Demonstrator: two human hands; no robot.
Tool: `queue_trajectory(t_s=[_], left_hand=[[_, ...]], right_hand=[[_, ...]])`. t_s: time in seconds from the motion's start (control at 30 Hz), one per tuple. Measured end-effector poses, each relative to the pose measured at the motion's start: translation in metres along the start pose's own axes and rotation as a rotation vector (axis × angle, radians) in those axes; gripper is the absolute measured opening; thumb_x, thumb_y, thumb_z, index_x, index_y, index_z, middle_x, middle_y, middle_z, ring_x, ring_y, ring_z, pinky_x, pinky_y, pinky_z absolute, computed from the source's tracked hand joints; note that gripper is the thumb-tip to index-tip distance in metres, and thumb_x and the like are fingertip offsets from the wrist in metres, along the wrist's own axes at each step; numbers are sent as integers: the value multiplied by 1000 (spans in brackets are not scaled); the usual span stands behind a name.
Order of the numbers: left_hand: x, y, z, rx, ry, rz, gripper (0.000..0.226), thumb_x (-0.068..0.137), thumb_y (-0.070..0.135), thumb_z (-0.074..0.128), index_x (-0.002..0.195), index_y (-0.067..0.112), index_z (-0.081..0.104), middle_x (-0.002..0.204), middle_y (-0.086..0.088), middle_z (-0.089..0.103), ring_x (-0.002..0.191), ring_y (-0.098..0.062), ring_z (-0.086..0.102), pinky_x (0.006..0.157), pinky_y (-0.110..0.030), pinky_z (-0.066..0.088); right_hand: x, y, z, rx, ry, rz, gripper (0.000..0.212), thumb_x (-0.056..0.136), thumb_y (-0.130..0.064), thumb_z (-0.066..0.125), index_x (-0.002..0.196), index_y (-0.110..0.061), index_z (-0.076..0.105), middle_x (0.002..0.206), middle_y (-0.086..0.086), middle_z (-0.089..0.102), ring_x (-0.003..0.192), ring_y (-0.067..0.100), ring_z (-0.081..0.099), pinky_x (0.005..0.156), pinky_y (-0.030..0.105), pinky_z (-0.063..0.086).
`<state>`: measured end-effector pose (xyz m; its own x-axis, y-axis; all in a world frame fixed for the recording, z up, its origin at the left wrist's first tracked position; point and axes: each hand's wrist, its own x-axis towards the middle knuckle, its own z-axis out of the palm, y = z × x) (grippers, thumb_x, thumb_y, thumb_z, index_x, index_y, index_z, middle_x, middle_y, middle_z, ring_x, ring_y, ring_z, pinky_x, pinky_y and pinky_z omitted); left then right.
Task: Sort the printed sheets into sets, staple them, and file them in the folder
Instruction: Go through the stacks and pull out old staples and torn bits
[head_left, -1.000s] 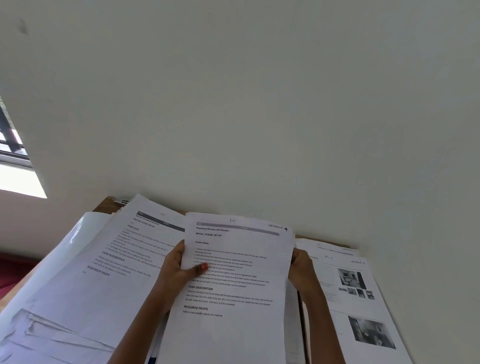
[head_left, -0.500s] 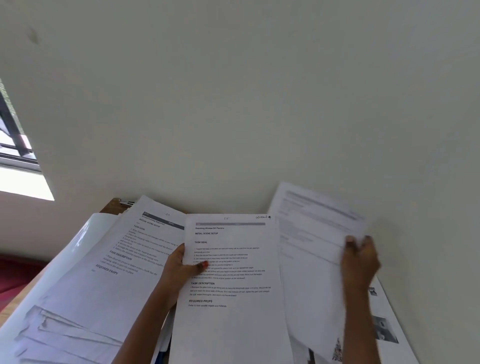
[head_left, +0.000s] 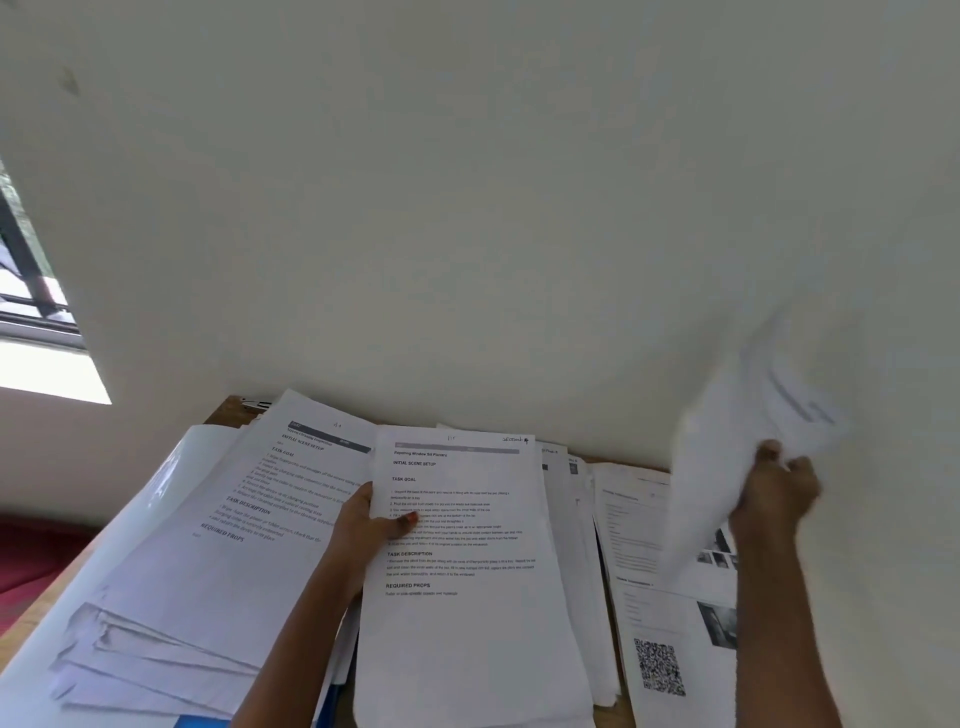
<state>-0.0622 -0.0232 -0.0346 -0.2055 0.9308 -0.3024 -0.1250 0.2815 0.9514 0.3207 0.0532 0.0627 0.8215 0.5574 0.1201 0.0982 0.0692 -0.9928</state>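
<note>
left fingers (head_left: 402, 524) pinch centre sheet (head_left: 467, 613) left edge; right fingers (head_left: 772, 453) clamp raised sheet (head_left: 727, 431).

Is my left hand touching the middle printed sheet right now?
Touching. The head view shows the left hand pinching the middle printed sheet at its left edge, thumb on the print.

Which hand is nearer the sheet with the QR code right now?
Right. The right hand, gripping a blurred lifted sheet, is just past the QR-code sheet on its far right side; the left hand grips the middle stack, farther off to its left.
</note>
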Motion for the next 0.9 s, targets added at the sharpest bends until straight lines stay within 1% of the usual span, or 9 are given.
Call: queue_trajectory(t_s=[0.03,0.17,0.27,0.37,0.43,0.5,0.63,0.77,0.9], left_hand=[[0,-1,0,-4,1,2,38,80,0,74,113,9,59,104,-11,71,82,-29,72,56,-34,59],[-2,0,1,-29,6,13,26,88,3,66,113,10,59,103,-10,71,84,-30,72,61,-37,59],[-2,0,-1,-77,0,12,17,96,7,56,112,10,60,103,-14,72,89,-36,70,70,-44,59],[-1,1,-2,-60,13,23,16,97,10,54,111,9,63,102,-15,72,93,-35,69,79,-48,58],[-2,1,-1,-47,19,29,17,98,8,52,107,12,65,98,-12,73,86,-28,71,71,-41,60],[-4,2,0,-57,19,30,24,100,4,45,103,16,65,96,-9,73,81,-22,71,60,-31,58],[-3,2,-1,-67,12,33,37,97,-7,40,104,19,65,96,-6,73,79,-18,71,57,-26,57],[-1,1,0,-48,23,45,37,95,-9,41,98,19,65,76,5,73,62,-8,70,49,-20,53],[-2,2,0,-43,40,31,38,95,-11,40,102,18,64,82,5,73,69,-11,70,50,-19,54]], right_hand=[[-13,3,9,-81,-80,-49,33,91,-23,55,63,-17,39,73,9,49,76,19,43,71,31,36],[-90,25,38,-249,-433,-280,32,94,-23,56,67,-20,37,62,-1,41,63,19,39,61,29,26],[-129,46,51,-311,-601,-400,26,92,-27,55,71,-20,42,58,-5,44,54,11,41,55,28,27],[-146,59,63,-361,-652,-446,23,91,-36,49,78,-17,48,62,-4,49,56,8,43,52,25,31],[-151,61,68,-393,-667,-453,24,96,-29,52,78,-13,49,59,-9,44,53,4,39,52,15,36],[-153,61,71,-403,-649,-427,25,95,-19,56,75,-9,46,57,-10,40,50,4,36,51,10,37],[-158,60,74,-350,-623,-396,23,94,-17,58,75,-9,47,61,-12,43,54,2,39,54,7,37],[-157,60,75,-303,-632,-369,19,91,-18,63,77,-10,53,65,-11,48,58,3,43,55,7,37],[-151,62,76,-258,-633,-307,16,86,-21,69,95,-7,66,86,-2,60,78,11,53,62,5,34]])
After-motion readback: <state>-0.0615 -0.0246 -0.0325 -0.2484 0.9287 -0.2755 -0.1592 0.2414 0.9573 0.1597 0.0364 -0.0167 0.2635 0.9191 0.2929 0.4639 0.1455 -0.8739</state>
